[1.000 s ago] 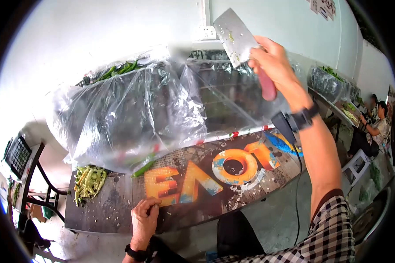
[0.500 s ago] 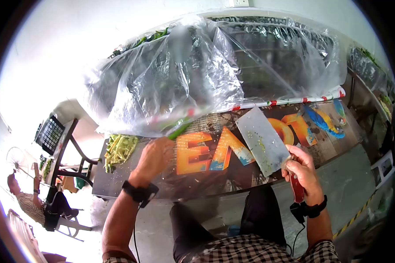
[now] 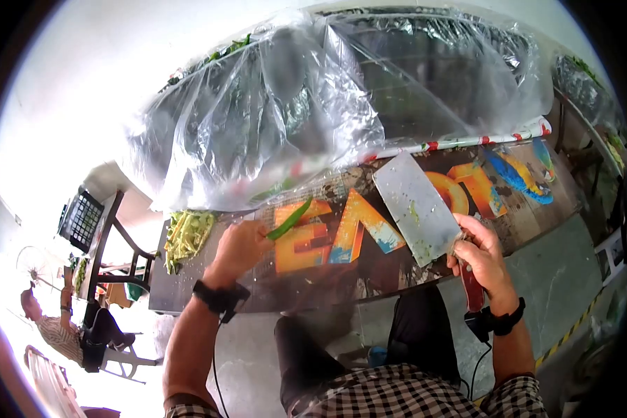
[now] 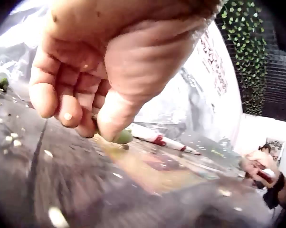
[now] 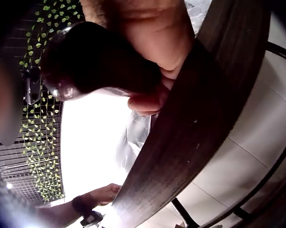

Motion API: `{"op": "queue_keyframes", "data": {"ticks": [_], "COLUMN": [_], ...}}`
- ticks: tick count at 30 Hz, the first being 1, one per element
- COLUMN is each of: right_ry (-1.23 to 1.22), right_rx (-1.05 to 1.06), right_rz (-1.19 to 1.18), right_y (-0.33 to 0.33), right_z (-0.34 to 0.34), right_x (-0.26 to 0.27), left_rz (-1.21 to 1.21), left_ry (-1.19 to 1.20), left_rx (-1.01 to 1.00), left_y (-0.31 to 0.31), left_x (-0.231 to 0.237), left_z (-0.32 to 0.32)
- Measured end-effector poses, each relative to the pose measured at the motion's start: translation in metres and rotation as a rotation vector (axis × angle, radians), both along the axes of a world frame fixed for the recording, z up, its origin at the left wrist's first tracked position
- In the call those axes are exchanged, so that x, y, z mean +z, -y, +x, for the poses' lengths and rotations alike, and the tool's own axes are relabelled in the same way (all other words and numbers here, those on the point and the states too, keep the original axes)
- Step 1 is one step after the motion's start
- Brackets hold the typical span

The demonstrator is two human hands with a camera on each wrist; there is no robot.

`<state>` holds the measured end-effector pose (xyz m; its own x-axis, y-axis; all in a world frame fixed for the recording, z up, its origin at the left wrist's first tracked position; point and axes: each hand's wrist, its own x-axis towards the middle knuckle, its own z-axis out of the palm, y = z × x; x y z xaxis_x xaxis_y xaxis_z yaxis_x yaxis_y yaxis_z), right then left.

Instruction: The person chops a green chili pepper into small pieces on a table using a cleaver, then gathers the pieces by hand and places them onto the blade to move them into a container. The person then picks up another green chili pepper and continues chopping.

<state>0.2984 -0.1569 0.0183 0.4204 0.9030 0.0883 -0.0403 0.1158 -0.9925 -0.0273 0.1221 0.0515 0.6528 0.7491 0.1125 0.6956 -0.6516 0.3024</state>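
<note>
A long green chili pepper [image 3: 290,219] is pinched at one end by my left hand [image 3: 238,249], low over the painted letters on the table [image 3: 285,296]. In the left wrist view, the green tip [image 4: 123,137] shows by the thumb; the curled fingers hide the held end. My right hand [image 3: 482,256] grips the cleaver [image 3: 416,209] by its red-brown handle. The broad blade, speckled with green bits and seeds, overlaps the letters right of the pepper. Chopped pale-green pieces [image 3: 188,237] lie heaped at the table's left end.
Clear plastic sheeting [image 3: 237,132] covers the crates along the back, with green peppers [image 3: 230,50] showing at the top. A black crate [image 3: 82,219] stands on another table at left. A seated person [image 3: 63,327] is at the lower left.
My right hand has brought the cleaver down from high up to just over the table. My left hand has reached to the pepper, pinched it and drawn it out from the plastic's edge.
</note>
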Motion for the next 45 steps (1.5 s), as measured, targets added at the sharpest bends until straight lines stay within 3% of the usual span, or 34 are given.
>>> {"op": "queue_keyframes", "data": {"ticks": [5,8,9,12,13,16,18,19,22,24,27,31,36,38,45], "right_ry": [0.021,0.002,0.012,0.025,0.014,0.003,0.000,-0.002,0.005,0.026,0.115,0.312,0.546,0.682,0.703], "right_rx": [0.019,-0.025,-0.008,0.021,0.012,0.007,0.012,0.014,0.017,0.007,-0.018,0.081,0.239,0.247,0.305], "right_rz": [0.027,0.029,0.011,-0.016,-0.019,-0.032,-0.037,-0.034,-0.031,-0.032,-0.022,-0.052,0.182,0.100,0.098], "right_y": [0.001,0.001,0.002,0.002,0.002,0.004,0.003,0.003,0.002,0.002,0.005,0.007,-0.017,-0.025,-0.039], "right_z": [0.004,-0.001,-0.001,-0.001,-0.002,-0.002,-0.003,-0.003,-0.003,-0.005,-0.017,-0.037,-0.069,-0.078,-0.095], "right_x": [-0.007,-0.007,-0.006,-0.003,-0.003,-0.002,0.000,0.000,0.000,0.001,0.009,0.043,0.057,0.056,0.049], "left_rz": [-0.093,-0.184,-0.250,-0.792,-0.854,-0.734,-0.558,-0.411,0.184,0.164,0.067,0.181,0.247,0.265,0.302], "left_ry": [0.168,0.408,0.379,1.160,1.334,1.512,1.410,1.169,0.589,0.482,0.480,0.464,0.491,0.525,0.544], "left_rx": [-0.036,0.099,0.136,0.124,0.082,0.046,-0.048,0.075,-0.050,-0.127,-0.052,-0.020,-0.015,-0.025,-0.010], "left_y": [0.063,0.077,0.077,0.070,0.067,0.047,0.047,0.054,0.071,0.086,0.103,0.112,0.121,0.121,0.121], "left_x": [-0.014,-0.019,-0.014,-0.024,-0.024,-0.013,0.007,0.022,0.023,0.001,-0.029,-0.033,-0.044,-0.050,-0.054], "left_z": [-0.019,-0.025,-0.030,-0.043,-0.045,-0.063,-0.071,-0.066,-0.025,0.002,0.027,0.031,0.031,0.032,0.033]}}
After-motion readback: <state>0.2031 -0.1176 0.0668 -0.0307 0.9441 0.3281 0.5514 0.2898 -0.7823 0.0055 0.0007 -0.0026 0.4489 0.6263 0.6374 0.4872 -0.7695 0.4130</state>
